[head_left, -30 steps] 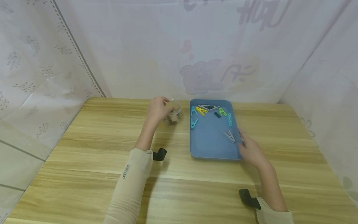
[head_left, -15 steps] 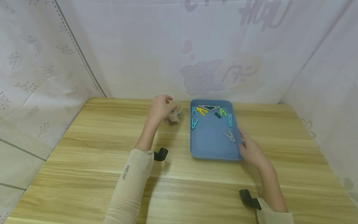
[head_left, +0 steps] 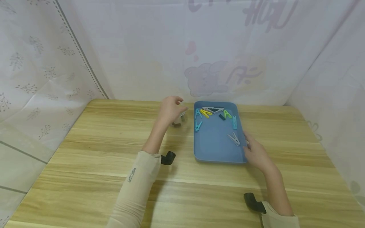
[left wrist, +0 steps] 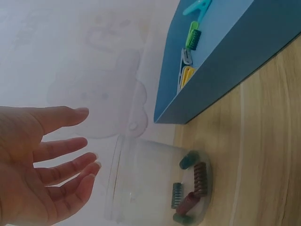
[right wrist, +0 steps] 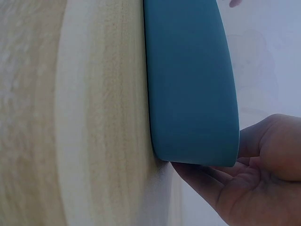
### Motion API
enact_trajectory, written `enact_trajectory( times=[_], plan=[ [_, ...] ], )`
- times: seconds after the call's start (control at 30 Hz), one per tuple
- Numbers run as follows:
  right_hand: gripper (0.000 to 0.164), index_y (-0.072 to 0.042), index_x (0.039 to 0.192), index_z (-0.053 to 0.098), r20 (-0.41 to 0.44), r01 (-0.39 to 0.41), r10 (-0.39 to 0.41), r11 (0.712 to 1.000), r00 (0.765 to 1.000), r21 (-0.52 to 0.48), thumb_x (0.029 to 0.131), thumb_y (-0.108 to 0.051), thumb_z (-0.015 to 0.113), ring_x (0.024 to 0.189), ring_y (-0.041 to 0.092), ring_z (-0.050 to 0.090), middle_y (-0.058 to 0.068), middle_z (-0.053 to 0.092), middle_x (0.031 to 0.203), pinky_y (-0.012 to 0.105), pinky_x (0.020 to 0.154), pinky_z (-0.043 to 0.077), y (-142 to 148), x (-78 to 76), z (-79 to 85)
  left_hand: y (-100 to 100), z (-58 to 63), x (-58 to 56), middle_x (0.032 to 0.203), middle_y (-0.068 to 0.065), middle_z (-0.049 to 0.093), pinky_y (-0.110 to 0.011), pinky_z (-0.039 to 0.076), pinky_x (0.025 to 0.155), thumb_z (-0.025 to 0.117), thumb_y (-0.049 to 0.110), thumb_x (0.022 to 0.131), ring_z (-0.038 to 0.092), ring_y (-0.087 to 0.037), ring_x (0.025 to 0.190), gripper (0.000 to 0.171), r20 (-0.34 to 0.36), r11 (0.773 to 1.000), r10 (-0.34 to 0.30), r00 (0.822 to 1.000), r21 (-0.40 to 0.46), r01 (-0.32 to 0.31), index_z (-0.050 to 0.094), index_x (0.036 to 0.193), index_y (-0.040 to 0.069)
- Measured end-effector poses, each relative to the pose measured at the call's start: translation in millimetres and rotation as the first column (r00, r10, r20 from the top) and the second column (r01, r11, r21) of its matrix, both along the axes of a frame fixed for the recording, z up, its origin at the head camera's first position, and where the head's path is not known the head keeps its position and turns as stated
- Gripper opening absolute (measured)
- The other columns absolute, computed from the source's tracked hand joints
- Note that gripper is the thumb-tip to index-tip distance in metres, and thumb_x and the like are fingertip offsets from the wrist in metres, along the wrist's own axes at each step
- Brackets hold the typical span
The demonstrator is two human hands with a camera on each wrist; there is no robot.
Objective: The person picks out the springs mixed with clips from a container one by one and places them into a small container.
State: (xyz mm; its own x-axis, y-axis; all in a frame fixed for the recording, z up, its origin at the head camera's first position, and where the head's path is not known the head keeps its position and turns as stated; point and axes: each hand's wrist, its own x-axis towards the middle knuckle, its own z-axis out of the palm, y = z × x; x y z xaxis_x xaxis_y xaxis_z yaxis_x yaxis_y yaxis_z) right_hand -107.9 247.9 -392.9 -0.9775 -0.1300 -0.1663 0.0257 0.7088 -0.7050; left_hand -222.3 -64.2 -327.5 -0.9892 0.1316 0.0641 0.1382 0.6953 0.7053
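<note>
In the head view my left hand [head_left: 171,110] hovers over a clear plastic jar [head_left: 182,117], covering much of it. The left wrist view shows its fingers spread apart and holding nothing beside the jar's mouth. Several small ribbed green and brown pieces [left wrist: 200,179] lie at the jar's bottom. My right hand [head_left: 256,153] grips the right wall of a blue tray [head_left: 219,158], thumb over the rim and fingers along the outside. Inside the tray lie several clothespins, among them a yellow clothespin [head_left: 205,113], a grey clothespin [head_left: 234,138] and a teal clothespin [head_left: 234,122].
A dark green ribbed piece [head_left: 222,117] lies in the tray near a light green clothespin [head_left: 227,114]. The tray and jar stand toward the back of a wooden table [head_left: 94,164]. A printed white curtain [head_left: 142,57] hangs right behind the table's back edge.
My left hand has shifted right and slightly up over the jar, covering more of its mouth, and its fingers have spread. The right hand and tray have stayed in place.
</note>
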Motion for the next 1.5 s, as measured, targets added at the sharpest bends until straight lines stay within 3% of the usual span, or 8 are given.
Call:
enact_trajectory(
  times=[0.43, 0.67, 1.0, 1.27, 1.5],
  plan=[
    [0.063, 0.007, 0.157, 0.008, 0.006, 0.003, -0.003, 1.000, 1.000, -0.007, 0.101, 0.001, 0.036, 0.134, 0.064, 0.030, 0.039, 0.018, 0.156, 0.067, 0.106, 0.034, 1, 1.2, -0.1, 25, -7.0, 2.0, 0.123, -0.014, 0.068, -0.041, 0.053, 0.090, 0.073, 0.031, 0.093, 0.062, -0.027, 0.112, 0.042, -0.049, 0.998, 0.025, 0.998, 0.066, -0.022, 0.067, 0.127, 0.006],
    [0.062, 0.007, 0.157, 0.008, 0.009, 0.003, -0.003, 1.000, 1.000, -0.001, 0.102, 0.000, 0.035, 0.134, 0.063, 0.030, 0.038, 0.018, 0.157, 0.067, 0.107, 0.034, 1, 0.6, -0.5, 39, -12.2, 2.7, 0.126, -0.018, 0.066, -0.039, 0.054, 0.091, 0.074, 0.024, 0.093, 0.061, -0.029, 0.116, 0.042, -0.052, 0.986, -0.003, 0.999, 0.169, 0.012, 0.065, 0.128, 0.002],
    [0.062, 0.007, 0.157, 0.009, 0.010, 0.004, -0.004, 1.000, 1.000, 0.013, 0.102, -0.001, 0.036, 0.133, 0.063, 0.032, 0.038, 0.020, 0.156, 0.067, 0.106, 0.035, 0, 0.3, 1.1, 55, -21.5, 3.0, 0.121, -0.016, 0.067, -0.040, 0.054, 0.091, 0.074, 0.021, 0.092, 0.061, -0.031, 0.116, 0.041, -0.103, 0.976, 0.000, 0.995, 0.217, 0.022, 0.066, 0.126, 0.000],
    [0.061, 0.010, 0.156, 0.009, -0.005, 0.000, 0.000, 1.000, 1.000, 0.028, 0.101, 0.000, 0.036, 0.132, 0.063, 0.033, 0.040, 0.021, 0.155, 0.066, 0.105, 0.036, 0, 0.7, 1.2, 69, -30.2, 4.4, 0.116, -0.016, 0.069, -0.031, 0.054, 0.078, 0.075, 0.023, 0.092, 0.064, -0.026, 0.105, 0.041, -0.088, 0.955, -0.007, 0.996, 0.294, 0.032, 0.067, 0.125, 0.000],
    [0.062, 0.010, 0.156, 0.009, -0.004, 0.002, -0.002, 1.000, 1.000, 0.029, 0.101, 0.000, 0.036, 0.132, 0.063, 0.033, 0.040, 0.020, 0.155, 0.066, 0.105, 0.036, 1, 0.4, 0.8, 78, -35.6, 4.9, 0.112, -0.016, 0.070, -0.025, 0.051, 0.071, 0.077, 0.020, 0.090, 0.065, -0.029, 0.102, 0.039, -0.090, 0.942, -0.005, 0.996, 0.334, 0.035, 0.069, 0.122, 0.000]
  ],
)
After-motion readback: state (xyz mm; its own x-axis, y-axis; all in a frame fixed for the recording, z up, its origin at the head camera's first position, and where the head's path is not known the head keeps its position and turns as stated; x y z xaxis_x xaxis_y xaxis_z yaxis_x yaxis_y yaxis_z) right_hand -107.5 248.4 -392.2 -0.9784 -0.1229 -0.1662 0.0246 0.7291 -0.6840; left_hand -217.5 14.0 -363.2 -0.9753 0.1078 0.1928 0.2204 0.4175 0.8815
